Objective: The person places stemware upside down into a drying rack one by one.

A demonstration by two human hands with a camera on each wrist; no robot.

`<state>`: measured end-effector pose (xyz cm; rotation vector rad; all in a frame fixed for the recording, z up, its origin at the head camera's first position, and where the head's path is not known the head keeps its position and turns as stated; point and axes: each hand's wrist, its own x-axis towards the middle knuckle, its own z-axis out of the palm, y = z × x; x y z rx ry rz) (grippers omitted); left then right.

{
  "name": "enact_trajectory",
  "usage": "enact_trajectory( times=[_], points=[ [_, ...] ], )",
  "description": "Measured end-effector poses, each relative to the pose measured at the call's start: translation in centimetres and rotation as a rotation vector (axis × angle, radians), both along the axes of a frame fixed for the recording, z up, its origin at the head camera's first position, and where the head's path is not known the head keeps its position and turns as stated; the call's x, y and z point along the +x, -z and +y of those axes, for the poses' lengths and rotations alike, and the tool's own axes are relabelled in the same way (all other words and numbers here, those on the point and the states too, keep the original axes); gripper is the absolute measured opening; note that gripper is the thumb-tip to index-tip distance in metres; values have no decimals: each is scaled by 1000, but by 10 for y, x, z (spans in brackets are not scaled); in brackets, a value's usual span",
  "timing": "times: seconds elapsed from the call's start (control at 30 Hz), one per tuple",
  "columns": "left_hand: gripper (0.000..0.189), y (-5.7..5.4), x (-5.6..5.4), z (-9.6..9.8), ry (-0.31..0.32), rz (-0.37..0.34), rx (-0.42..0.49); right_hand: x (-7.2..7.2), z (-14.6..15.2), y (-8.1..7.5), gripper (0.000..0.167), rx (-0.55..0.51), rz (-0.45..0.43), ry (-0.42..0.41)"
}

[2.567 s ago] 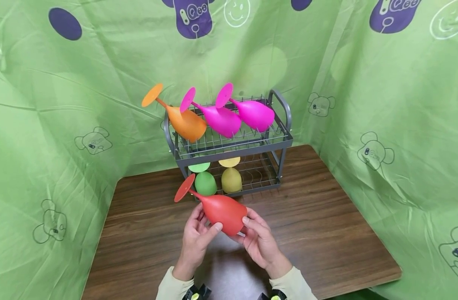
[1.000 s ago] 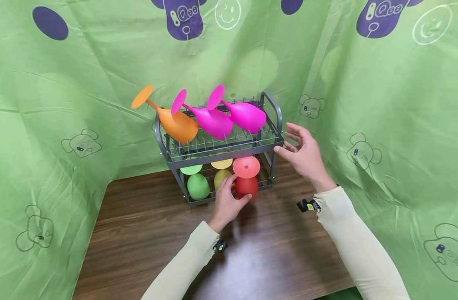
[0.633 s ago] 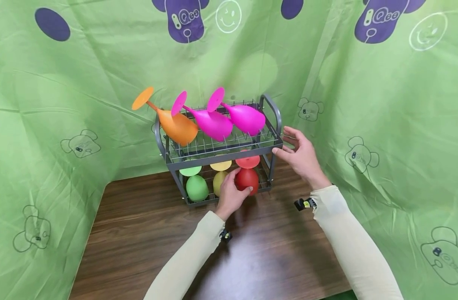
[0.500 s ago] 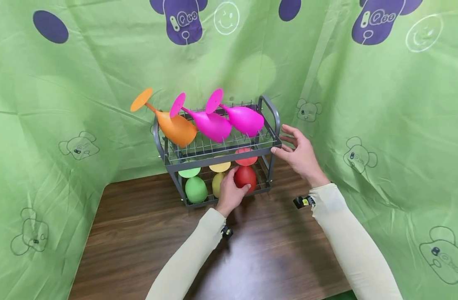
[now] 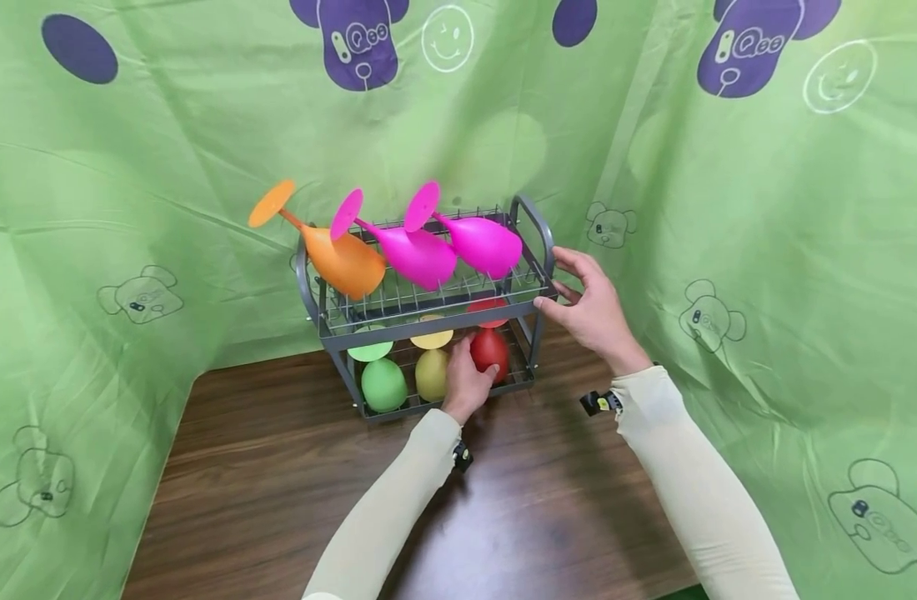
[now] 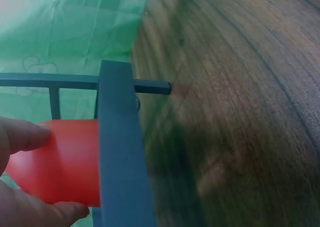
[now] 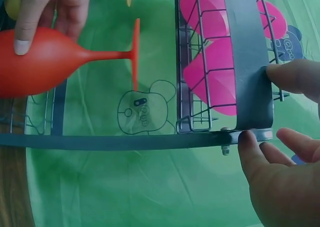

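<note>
A red plastic wine glass (image 5: 490,354) stands upside down at the right of the lower tier of a two-tier dish rack (image 5: 436,321). My left hand (image 5: 468,377) holds its bowl between thumb and fingers; in the left wrist view the red bowl (image 6: 65,162) sits behind the front bar. The stem and foot show in the right wrist view, between the tiers. My right hand (image 5: 589,308) pinches the upper tier's front right corner, thumb and fingertips on either side of it. Beside the red glass, green (image 5: 383,385) and yellow (image 5: 432,375) wine glasses stand inverted.
On the upper tier lie an orange wine glass (image 5: 346,262) and two pink ones (image 5: 421,257), tilted with feet up and back. The rack stands on a brown wooden table (image 5: 278,475). Green printed cloth (image 5: 203,108) hangs behind and at both sides.
The red wine glass has gone from both hands in front of the rack to the lower tier, turned upside down and pushed backward. My right hand has moved to the rack's upper corner.
</note>
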<state>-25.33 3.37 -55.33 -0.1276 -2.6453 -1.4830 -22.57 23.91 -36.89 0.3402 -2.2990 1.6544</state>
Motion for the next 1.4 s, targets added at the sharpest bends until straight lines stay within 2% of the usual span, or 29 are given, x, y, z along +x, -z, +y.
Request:
enact_trajectory(
  times=[0.2,0.57,0.8,1.0,1.2,1.4],
  points=[
    [75,4,0,-4,-10,9,-31,-3,-2,-4,79,-1,1,-12],
    [70,11,4,-5,-25,10,-27,-2,-6,-6,81,13,-25,-16],
    [71,10,7,-4,-20,-4,-27,-2,-7,-6,83,-6,-37,-24],
    [76,10,12,-2,-26,46,-43,-3,-5,-7,84,-3,-74,-33],
    [84,6,34,4,-3,92,-48,-2,-2,-7,84,-4,-92,-41],
    [86,-13,65,4,64,85,-71,0,1,-9,83,-14,-97,-33]
  ],
)
